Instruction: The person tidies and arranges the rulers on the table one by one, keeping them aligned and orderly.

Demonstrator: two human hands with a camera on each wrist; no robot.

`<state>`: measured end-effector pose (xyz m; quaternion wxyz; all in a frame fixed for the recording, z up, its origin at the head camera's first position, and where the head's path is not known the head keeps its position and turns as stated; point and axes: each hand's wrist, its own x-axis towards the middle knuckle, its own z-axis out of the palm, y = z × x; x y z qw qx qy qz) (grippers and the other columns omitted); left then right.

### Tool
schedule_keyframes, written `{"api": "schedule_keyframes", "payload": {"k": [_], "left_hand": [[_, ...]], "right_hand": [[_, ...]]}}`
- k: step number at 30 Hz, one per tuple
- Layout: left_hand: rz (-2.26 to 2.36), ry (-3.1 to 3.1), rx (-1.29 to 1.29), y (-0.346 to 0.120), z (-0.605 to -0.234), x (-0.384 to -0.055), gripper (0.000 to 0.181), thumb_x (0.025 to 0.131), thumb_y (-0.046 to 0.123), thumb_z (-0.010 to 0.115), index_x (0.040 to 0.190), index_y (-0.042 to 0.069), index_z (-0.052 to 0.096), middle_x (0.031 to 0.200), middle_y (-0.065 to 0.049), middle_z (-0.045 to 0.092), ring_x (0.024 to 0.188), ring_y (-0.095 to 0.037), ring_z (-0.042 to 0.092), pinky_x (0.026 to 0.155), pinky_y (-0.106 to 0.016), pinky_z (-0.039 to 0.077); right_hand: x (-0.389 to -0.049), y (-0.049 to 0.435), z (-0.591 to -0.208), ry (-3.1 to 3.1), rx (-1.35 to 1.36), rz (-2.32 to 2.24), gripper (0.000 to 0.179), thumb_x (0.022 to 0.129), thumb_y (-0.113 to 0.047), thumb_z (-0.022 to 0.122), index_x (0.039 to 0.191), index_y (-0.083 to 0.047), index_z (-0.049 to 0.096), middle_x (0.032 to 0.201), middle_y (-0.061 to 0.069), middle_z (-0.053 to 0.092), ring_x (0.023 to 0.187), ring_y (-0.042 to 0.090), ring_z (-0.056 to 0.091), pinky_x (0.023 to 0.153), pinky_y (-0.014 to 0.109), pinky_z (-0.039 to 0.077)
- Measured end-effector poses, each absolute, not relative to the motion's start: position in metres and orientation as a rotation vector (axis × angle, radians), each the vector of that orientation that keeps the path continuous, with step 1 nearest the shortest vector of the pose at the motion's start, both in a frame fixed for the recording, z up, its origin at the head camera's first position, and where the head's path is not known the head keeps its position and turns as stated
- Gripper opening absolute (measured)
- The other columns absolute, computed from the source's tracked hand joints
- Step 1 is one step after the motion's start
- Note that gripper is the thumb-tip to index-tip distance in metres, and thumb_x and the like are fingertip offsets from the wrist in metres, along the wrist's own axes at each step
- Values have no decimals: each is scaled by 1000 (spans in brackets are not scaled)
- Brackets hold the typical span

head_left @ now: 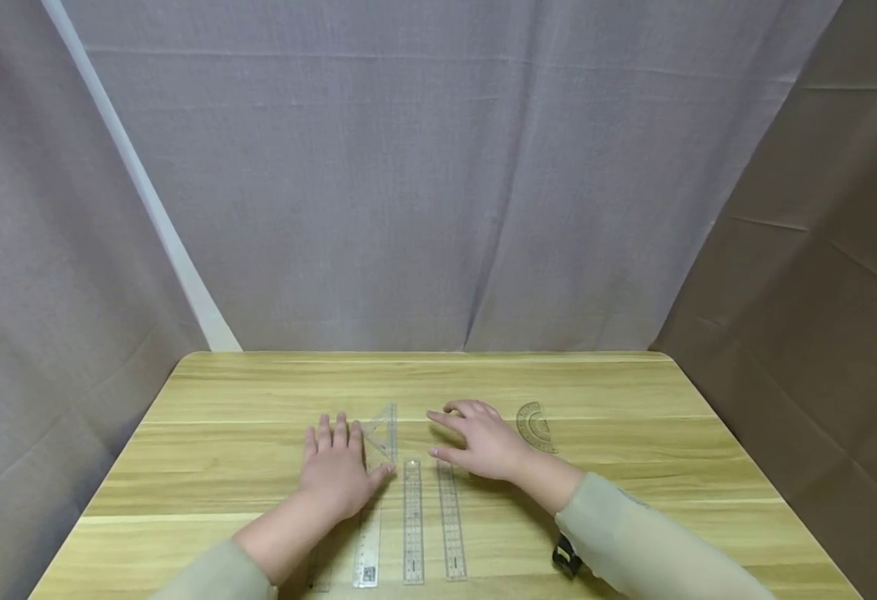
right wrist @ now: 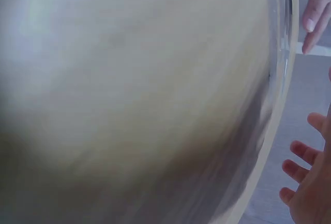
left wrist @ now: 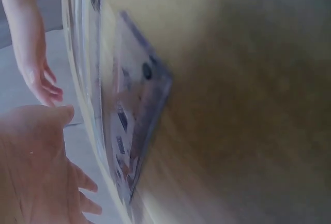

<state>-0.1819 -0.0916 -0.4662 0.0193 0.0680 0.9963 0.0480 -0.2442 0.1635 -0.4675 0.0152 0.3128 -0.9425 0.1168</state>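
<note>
Clear set square (head_left: 392,433) lies on the counter just beyond the rulers, btwn the two hands, nearer the left. L grip (head_left: 337,479) is right beside it: fingers straight, slightly fanned, thumb out to the side w/ its tip near the set square's lower corner. Nothing held in it; can't tell if fingertips or palm press on anything. QR-marked ruler (head_left: 367,546) runs up toward that hand, upper end partly covered by it.

R grip (head_left: 483,442) is palm-down at the far end of the right-hand ruler (head_left: 451,525), fingers loosely bent & apart, thumb well off the index finger, also holding nothing. Contact w/ that ruler: can't tell. Middle ruler (head_left: 413,521) lies btwn the other two, roughly parallel, apart from both hands.

Another clear strip (head_left: 319,575) sits partly hidden by the L forearm. Protractor (head_left: 526,427) lies to the right of the R hand, near the wrist, untouched. Small black item (head_left: 566,557) is by the R sleeve (head_left: 648,537); too small to ID.

All on a wood-grain counter (head_left: 183,467), w/ grey curtain (head_left: 333,208) behind & at the sides.
</note>
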Motion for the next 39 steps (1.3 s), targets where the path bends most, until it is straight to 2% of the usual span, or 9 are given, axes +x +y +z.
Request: {"api": "schedule_keyframes", "payload": {"k": [14,24,33,39], "left_hand": [[89,3028,165,-87,-463,-195,98,91,75,41,150,-3,36,158,-26,24,145,-51,16,117,-62,11],[32,2985,143,-90,-466,-197,97,91,74,41,152,-1,34,159,-25,23,146,-50,14,118,-61,11],[39,2967,147,-89,-465,-196,99,91,74,41,152,-3,33,159,-25,22,146,-49,13,118,-61,9],[35,2979,161,-88,-465,-194,99,91,74,42,151,-4,34,159,-26,24,146,-49,14,118,-61,11]], "right_hand": [[-272,138,-463,-3026,919,478,62,93,-54,61,145,-22,52,144,12,51,134,34,43,114,56,26],[-286,118,-462,-3110,899,475,65,92,-58,61,146,-25,51,149,13,46,138,34,39,115,55,24],[-287,106,-462,-3128,892,451,68,89,-59,63,146,-24,51,148,13,47,137,33,41,115,54,25],[-290,96,-463,-3159,864,404,72,89,-62,61,149,-25,47,151,12,44,141,33,37,117,53,22]]}}
